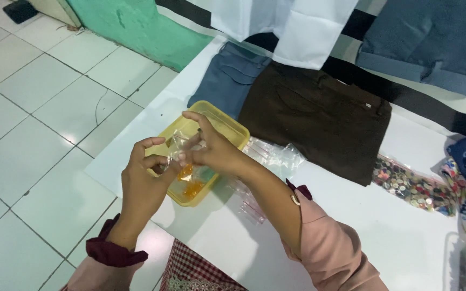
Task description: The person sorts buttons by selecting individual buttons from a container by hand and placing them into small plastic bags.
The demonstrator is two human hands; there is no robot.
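My left hand and my right hand meet above a yellow plastic tub on the white table. Together they pinch a small clear plastic bag with something orange at its bottom. More orange pieces lie in the tub's near end. My left thumb and forefinger grip the bag's left edge; my right fingers hold its right edge, forefinger raised.
Several clear small bags lie right of the tub. Folded brown trousers and blue trousers lie behind it. A bag of mixed buttons sits at the right. The white table edge borders a tiled floor.
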